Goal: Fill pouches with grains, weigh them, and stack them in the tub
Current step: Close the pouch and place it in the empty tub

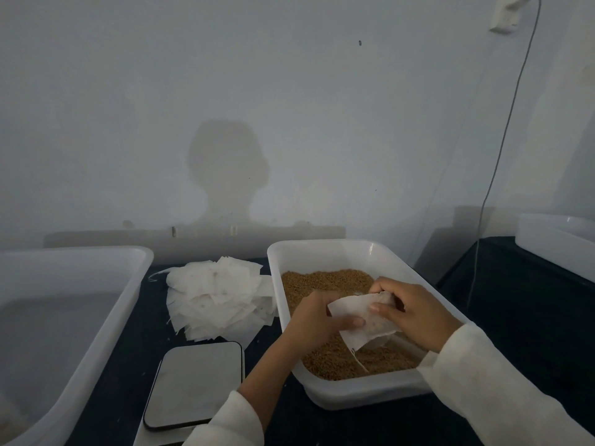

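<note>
Head view shows one white pouch held over the grain tray, with brown grains directly beneath it. Left hand grips its near edge, thumb on top; right hand pinches the far end, fingers curled round it. Beside the tray lie the pile of empty pouches, the scale and, further left, the tub. If the mouth opens unevenly, grains could spill onto the dark worktop.
</note>
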{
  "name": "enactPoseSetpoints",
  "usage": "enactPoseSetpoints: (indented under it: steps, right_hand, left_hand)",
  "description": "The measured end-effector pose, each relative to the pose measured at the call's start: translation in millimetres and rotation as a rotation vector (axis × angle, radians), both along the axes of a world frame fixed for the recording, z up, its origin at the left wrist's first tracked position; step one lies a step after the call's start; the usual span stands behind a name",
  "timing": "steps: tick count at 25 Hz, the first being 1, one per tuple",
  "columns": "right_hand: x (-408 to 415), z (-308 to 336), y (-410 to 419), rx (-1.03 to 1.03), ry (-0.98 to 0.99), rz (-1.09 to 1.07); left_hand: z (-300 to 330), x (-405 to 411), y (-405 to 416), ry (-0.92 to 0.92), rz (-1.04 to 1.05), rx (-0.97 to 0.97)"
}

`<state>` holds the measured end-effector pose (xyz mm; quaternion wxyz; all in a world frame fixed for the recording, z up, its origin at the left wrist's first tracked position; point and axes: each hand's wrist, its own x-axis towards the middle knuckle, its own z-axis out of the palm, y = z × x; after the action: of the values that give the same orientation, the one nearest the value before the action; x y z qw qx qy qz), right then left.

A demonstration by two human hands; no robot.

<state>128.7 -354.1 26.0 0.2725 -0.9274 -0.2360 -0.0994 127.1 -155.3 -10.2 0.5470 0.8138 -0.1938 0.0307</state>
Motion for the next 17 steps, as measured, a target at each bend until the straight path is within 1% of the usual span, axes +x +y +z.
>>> enactPoseSetpoints:
  steps: [3, 6, 9, 13, 17]
  right_hand:
    - [1, -4, -3, 0.041, -0.039, -0.028]
    - [2, -8, -4, 0.060, -0.055, -0.053]
    - [2, -9, -5, 0.013, -0.056, -0.048]
    - [2, -12, -4, -0.001, -0.035, -0.065]
    - [5, -17, -5, 0.061, -0.005, -0.097]
  left_hand:
    - [-3, 3, 3, 0.022, 0.037, -0.046]
    - [-7, 6, 4, -0.008, 0.007, 0.017]
    - [-8, 8, 2, -0.030, 0.033, 0.063]
    - [-11, 9, 2, -0.002, 0.050, 0.035]
    - [-12, 8, 3, -0.004, 0.068, -0.008]
